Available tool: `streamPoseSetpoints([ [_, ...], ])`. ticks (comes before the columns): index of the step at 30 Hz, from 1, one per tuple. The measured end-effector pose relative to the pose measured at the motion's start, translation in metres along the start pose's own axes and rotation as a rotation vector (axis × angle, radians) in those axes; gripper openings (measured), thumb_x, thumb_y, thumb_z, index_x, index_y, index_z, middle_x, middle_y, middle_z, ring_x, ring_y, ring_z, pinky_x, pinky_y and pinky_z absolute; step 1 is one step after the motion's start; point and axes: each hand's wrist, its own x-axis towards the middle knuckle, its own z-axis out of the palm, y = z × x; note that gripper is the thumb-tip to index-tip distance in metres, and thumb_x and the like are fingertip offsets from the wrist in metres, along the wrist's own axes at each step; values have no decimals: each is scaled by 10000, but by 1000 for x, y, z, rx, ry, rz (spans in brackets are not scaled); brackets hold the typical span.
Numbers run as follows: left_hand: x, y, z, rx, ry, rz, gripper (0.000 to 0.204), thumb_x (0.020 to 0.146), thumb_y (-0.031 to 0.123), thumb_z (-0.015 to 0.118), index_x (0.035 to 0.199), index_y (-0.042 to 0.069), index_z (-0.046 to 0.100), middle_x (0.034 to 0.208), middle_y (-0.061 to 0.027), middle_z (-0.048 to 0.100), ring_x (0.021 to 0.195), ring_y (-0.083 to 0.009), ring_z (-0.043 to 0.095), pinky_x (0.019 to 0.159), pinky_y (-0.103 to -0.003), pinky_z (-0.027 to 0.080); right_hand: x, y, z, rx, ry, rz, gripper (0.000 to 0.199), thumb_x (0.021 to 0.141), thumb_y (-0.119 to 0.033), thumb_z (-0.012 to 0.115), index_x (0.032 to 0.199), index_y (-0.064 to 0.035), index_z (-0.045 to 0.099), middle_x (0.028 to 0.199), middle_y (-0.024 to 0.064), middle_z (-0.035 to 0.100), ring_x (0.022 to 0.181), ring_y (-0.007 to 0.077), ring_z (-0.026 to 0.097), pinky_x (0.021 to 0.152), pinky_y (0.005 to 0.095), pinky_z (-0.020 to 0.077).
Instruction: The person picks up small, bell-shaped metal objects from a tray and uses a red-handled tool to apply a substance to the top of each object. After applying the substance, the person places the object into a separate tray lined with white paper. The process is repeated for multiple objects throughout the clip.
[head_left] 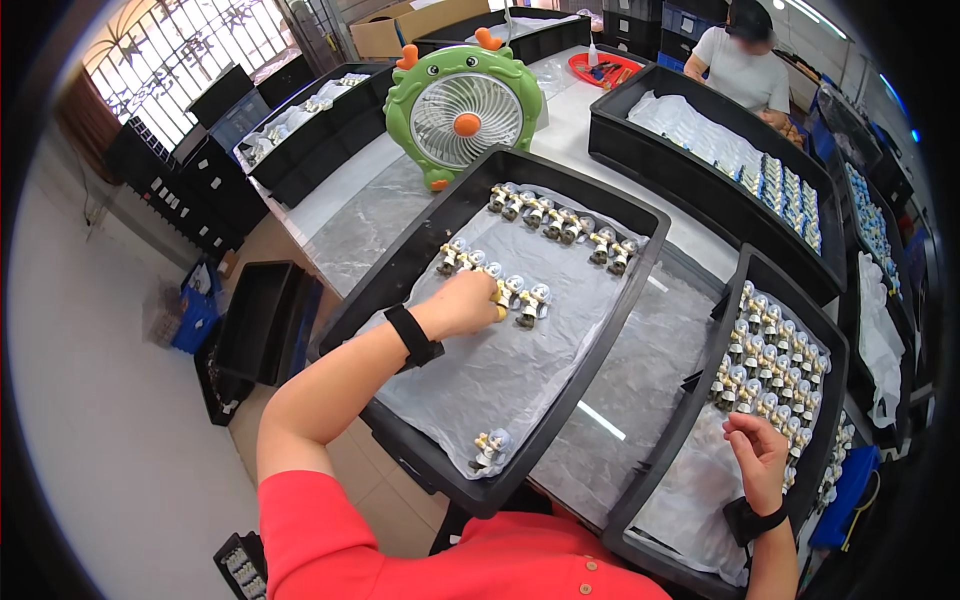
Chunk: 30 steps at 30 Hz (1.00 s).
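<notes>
My left hand (465,304) is inside the large black tray (625,310), closed, at a row of small figurines (535,304) with pale blue hoods, white and yellow bodies and dark bases. Its fingertips are hidden, with a yellow patch beside them. A second row of figurines (540,215) lines the far end, and a single figurine (490,452) is in the near corner. My right hand (762,455) hovers above the smaller black tray (650,490) on the right, fingers loosely curled and nothing visible in them. Close beyond it are several rows of similar figurines (770,365).
A green animal-shaped fan (465,110) stands behind the large tray. Another tray (715,210) with blue-and-white pieces is at the far right, near a co-worker (740,65). A red dish of tools (605,70) sits at the back. Black trays (262,320) are stacked low at left.
</notes>
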Motion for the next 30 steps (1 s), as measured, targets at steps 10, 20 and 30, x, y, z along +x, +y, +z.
streamPoseSetpoints([
  [10, -10, 1, 11, 24, 128, 61, 255, 769, 211, 660, 810, -40, 637, 792, -224, 641, 790, -373, 626, 725, -431, 490, 2, 7, 2, -8, -8, 27, 200, 846, -8, 591, 1038, 36, 628, 909, 88, 651, 855, 146, 630, 771, 258, 497],
  [20, -6, 0, 16, 121, 152, 38, 297, 760, 254, 653, 752, -43, 645, 780, -235, 639, 778, -379, 632, 721, -444, 503, 3, 8, 2, -17, -4, 27, 197, 845, -33, 600, 1029, 28, 636, 907, 85, 655, 835, 139, 625, 757, 253, 490],
  [30, -9, 2, 18, 125, 184, 36, 310, 738, 300, 700, 773, 7, 606, 750, -190, 636, 753, -356, 627, 675, -437, 487, 3, 7, 3, -28, -6, 39, 197, 845, -35, 600, 1027, 32, 636, 907, 83, 655, 838, 138, 624, 759, 254, 490],
])
